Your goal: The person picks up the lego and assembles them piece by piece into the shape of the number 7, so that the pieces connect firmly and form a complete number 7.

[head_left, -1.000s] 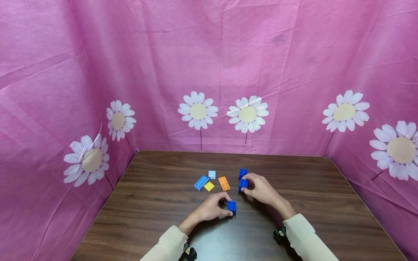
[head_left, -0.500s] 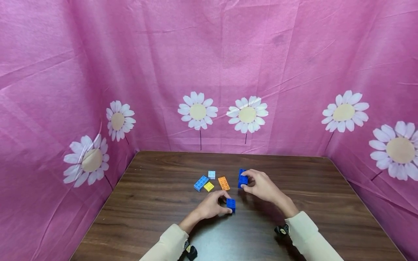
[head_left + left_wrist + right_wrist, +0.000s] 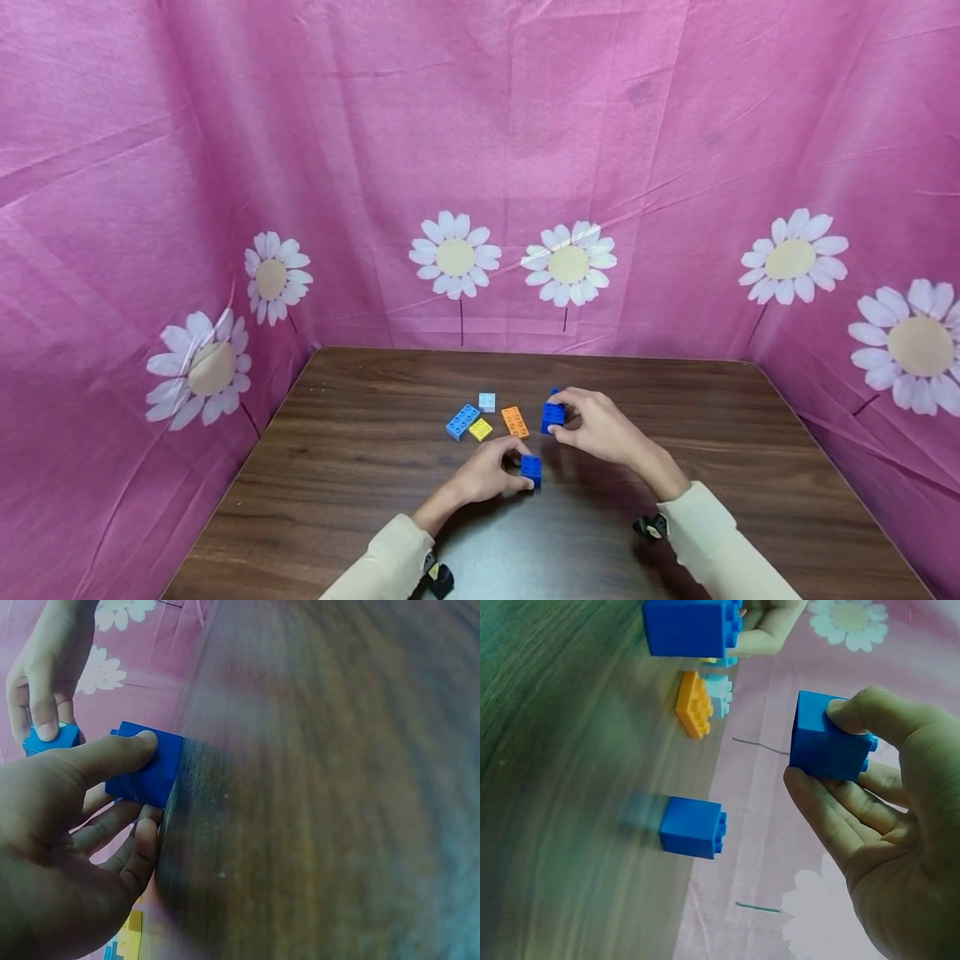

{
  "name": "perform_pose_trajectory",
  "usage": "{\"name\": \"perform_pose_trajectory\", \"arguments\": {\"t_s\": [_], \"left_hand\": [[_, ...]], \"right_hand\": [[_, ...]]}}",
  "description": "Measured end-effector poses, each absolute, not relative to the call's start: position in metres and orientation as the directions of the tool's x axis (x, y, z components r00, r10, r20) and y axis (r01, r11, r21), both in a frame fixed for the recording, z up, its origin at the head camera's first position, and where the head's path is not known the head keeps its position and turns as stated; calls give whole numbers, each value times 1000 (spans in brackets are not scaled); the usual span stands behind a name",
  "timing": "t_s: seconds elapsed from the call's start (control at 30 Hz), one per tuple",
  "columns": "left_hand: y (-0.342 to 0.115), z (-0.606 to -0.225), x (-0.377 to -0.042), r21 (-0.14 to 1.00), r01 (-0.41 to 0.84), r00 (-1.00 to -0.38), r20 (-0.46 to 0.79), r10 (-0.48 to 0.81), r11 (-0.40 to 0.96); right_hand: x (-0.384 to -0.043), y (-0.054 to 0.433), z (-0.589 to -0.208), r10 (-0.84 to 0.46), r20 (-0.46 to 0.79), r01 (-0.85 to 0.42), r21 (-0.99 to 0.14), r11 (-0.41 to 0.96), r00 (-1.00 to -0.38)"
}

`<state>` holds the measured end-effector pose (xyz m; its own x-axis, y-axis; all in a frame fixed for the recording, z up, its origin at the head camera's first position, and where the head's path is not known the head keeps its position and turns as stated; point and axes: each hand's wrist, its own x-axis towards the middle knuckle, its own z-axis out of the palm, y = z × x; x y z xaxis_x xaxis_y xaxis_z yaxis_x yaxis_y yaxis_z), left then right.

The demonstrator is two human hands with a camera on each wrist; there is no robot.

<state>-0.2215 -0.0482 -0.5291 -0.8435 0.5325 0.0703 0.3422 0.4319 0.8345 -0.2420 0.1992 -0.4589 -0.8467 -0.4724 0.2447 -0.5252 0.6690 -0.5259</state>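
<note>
My left hand (image 3: 482, 477) pinches a dark blue toy brick (image 3: 531, 470) between thumb and fingers, low over the table in the middle. The left wrist view shows the thumb lying across this brick (image 3: 146, 765). With thumb and fingertips my right hand (image 3: 602, 427) grips a second dark blue brick (image 3: 552, 418). That brick (image 3: 829, 739) is raised off the tabletop in the right wrist view, studs facing up. Behind it a third dark blue brick (image 3: 693, 827) stands alone on the table. In the head view the held brick and fingers hide most of this third one.
Left of the right hand lie an orange brick (image 3: 515, 422), a yellow brick (image 3: 481, 429), a longer light blue brick (image 3: 462, 422) and a pale blue brick (image 3: 487, 402). A pink flowered cloth (image 3: 510, 167) hangs around the dark wooden table (image 3: 360, 483).
My right hand has lifted its blue brick and shifted it slightly back and left, so it now covers most of the third blue brick. The left hand has moved its brick slightly away from me.
</note>
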Motion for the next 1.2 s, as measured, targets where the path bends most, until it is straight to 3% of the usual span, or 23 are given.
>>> {"name": "perform_pose_trajectory", "arguments": {"t_s": [0.73, 1.2], "left_hand": [[-46, -531, -226, 832, 323, -858, 57, 510, 451], [-46, -528, -228, 840, 313, -856, 47, 515, 444]], "right_hand": [[-229, 182, -445, -558, 227, -587, -498, 638, -798], [-227, 175, -453, -575, 164, -568, -508, 648, -802]]}}
